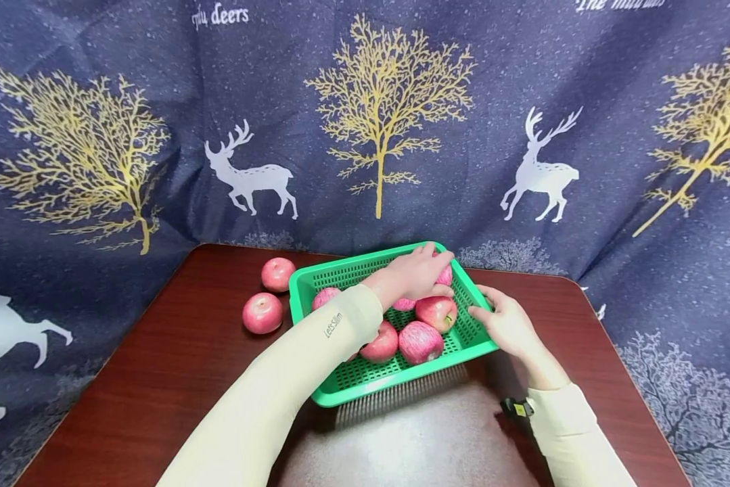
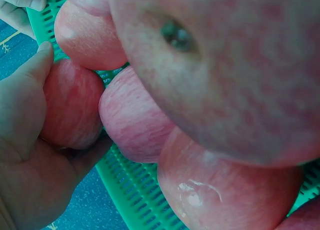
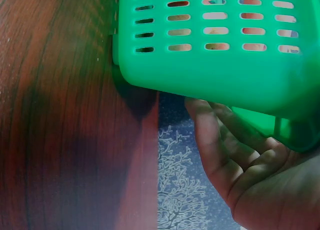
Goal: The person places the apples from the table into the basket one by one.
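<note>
A green plastic basket (image 1: 395, 383) with slotted walls holds several red apples, among them a striped apple (image 1: 421, 343) near its front side. My left hand (image 1: 415, 274) reaches into the far right part of the basket. It grips a red apple (image 2: 74, 105), with the thumb on one side and the fingers round the other in the left wrist view. On the basket's right end, my right hand (image 1: 511, 326) holds the rim. In the right wrist view its curled fingers (image 3: 207, 135) are at the rim, partly hidden by the basket wall.
Two more apples lie on the brown table (image 1: 176, 379) left of the basket: one apple (image 1: 277, 274) farther back, another apple (image 1: 262, 313) nearer. A dark blue cloth (image 1: 438, 169) with deer and trees hangs behind the table.
</note>
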Tool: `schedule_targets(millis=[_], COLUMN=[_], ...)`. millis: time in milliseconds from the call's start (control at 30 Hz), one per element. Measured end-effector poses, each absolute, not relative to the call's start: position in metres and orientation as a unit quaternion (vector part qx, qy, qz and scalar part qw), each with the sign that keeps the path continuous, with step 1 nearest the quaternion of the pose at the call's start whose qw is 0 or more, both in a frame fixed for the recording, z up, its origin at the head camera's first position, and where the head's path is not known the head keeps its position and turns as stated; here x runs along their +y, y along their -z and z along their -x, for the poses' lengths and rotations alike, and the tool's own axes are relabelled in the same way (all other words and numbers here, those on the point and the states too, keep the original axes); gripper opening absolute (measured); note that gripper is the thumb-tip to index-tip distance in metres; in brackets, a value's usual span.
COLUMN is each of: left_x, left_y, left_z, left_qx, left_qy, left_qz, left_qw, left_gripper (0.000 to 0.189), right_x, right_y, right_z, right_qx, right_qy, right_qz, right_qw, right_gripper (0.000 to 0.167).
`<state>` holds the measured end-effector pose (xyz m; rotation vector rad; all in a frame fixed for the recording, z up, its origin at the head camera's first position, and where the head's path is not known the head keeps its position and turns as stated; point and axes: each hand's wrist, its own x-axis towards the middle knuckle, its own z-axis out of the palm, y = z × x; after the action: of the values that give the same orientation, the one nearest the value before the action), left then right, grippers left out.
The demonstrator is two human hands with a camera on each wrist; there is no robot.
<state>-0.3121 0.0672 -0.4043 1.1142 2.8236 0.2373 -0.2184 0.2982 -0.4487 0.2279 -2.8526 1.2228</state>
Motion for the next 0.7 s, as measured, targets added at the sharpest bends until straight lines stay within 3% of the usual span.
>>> schedule_targets(millis=[400, 700], left_x=[0.0679, 0.0692], left_y=[0.4051, 0.4052], left_z=[0.316, 0.32], left_qx=[0.931, 0.94], left_qy=[-0.07, -0.082], left_qz=[-0.354, -0.328], left_qw=[0.047, 0.05], left_gripper=[0.073, 0.091], right_x=[0.2956, 0.2975], right_y=[0.4493, 0.4499], right_z=[0.221, 0.2182], right_qx=[-0.915, -0.918], right_qy=[-0.396, -0.389], right_qz=[-0.072, -0.077], right_qw=[0.016, 0.02], right_gripper=[0.054, 0.054])
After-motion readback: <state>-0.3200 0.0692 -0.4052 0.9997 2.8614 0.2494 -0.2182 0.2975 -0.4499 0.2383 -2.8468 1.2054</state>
